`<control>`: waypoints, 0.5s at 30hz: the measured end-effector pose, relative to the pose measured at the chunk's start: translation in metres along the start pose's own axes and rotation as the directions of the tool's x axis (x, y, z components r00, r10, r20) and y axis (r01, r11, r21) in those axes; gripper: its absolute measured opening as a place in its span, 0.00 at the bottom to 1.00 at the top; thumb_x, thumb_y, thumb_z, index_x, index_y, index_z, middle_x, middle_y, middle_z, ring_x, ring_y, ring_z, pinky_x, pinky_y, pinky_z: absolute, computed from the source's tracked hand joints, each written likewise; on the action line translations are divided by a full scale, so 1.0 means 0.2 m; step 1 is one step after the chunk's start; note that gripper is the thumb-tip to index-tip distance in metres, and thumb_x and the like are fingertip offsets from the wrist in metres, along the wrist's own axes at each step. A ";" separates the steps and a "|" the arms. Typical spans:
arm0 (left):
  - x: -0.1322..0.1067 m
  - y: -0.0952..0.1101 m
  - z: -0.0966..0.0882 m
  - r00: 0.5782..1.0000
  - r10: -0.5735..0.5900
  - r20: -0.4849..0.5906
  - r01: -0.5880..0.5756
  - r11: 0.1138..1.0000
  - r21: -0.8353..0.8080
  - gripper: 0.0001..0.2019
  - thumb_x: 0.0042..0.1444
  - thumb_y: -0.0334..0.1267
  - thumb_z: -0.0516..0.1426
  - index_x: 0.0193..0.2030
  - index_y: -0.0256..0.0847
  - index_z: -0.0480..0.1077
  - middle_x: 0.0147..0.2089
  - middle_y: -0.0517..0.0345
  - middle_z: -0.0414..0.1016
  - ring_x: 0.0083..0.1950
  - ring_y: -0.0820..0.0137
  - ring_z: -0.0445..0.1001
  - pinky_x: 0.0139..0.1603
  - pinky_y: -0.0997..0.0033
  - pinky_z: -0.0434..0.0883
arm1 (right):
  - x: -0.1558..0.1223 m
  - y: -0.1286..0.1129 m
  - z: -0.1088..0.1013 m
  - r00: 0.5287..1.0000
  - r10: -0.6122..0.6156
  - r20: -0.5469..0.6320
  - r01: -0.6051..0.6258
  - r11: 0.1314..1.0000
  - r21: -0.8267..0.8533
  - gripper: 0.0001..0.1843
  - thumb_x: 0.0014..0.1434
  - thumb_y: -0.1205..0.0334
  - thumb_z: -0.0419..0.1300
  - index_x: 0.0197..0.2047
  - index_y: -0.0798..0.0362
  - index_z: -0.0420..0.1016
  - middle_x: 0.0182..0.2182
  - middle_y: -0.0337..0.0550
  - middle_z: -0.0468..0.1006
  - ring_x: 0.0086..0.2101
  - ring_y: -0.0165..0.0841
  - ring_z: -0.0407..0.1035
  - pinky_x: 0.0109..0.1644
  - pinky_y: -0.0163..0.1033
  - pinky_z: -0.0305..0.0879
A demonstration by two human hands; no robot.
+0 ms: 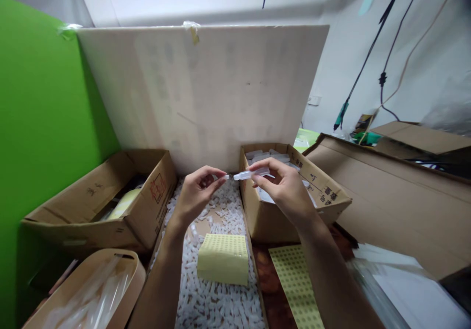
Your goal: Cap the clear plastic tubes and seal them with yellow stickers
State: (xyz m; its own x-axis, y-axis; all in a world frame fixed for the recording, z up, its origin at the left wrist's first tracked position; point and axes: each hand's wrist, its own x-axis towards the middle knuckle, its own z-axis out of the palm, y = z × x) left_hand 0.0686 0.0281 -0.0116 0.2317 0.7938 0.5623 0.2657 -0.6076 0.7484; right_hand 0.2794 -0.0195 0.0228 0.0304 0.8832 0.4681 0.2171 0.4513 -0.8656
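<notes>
At the centre of the frame the right hand [285,189] pinches a small clear plastic tube [251,174] between thumb and fingers, holding it level just above the near-left corner of a small open cardboard box [324,191] filled with more clear tubes. The left hand [196,191] sits just left of it, thumb and forefinger pressed together on a tiny white cap [225,177] that meets the tube's left tip; whether cap and tube actually touch is too small to tell. Below both hands lies a long tray [217,304] heaped with small white plastic pieces, and on that heap, at lower centre, rests a pale yellow perforated block [222,259]. To its right, on the dark surface [267,280], lies a flat yellow perforated sheet [298,290]. At centre left an open cardboard box [110,206] holds something pale yellow, and at lower left a rounded tan bin [91,290] carries clear plastic. A large white board [206,93] stands upright behind the hands, with a green wall [40,123] on the left and a big flattened carton [397,206] on the right
</notes>
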 end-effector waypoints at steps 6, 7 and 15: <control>-0.01 0.07 0.00 0.994 0.096 -0.046 -0.100 0.991 -0.094 0.07 0.59 0.39 0.65 0.39 0.38 0.79 0.26 0.62 0.68 0.27 0.76 0.60 0.27 0.75 0.57 | -0.01 -0.02 0.01 1.000 0.023 0.015 -0.024 0.996 0.091 0.11 0.57 0.58 0.68 0.40 0.55 0.78 0.35 0.44 0.81 0.32 0.33 0.77 0.37 0.38 0.73; -0.01 0.08 0.00 0.993 0.103 -0.049 -0.107 0.990 -0.095 0.07 0.59 0.39 0.65 0.39 0.38 0.79 0.26 0.62 0.68 0.26 0.76 0.59 0.27 0.74 0.57 | -0.01 -0.01 0.01 1.000 0.027 0.017 -0.028 0.994 0.109 0.12 0.57 0.57 0.69 0.40 0.55 0.78 0.34 0.44 0.82 0.32 0.32 0.78 0.37 0.37 0.73; -0.01 0.11 -0.02 0.978 0.192 -0.085 -0.197 0.979 -0.057 0.05 0.60 0.37 0.65 0.40 0.38 0.79 0.32 0.57 0.76 0.29 0.75 0.64 0.29 0.74 0.62 | -0.02 -0.01 0.01 0.996 0.029 0.089 -0.045 0.983 0.179 0.13 0.58 0.56 0.70 0.41 0.56 0.77 0.30 0.43 0.82 0.31 0.32 0.78 0.38 0.37 0.71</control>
State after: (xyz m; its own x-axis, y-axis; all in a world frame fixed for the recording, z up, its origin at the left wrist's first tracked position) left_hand 0.0704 0.0131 0.0052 0.1981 0.6615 0.7233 0.1609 -0.7499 0.6417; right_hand 0.2777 -0.0230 0.0229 -0.0499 0.9039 0.4248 0.0370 0.4267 -0.9036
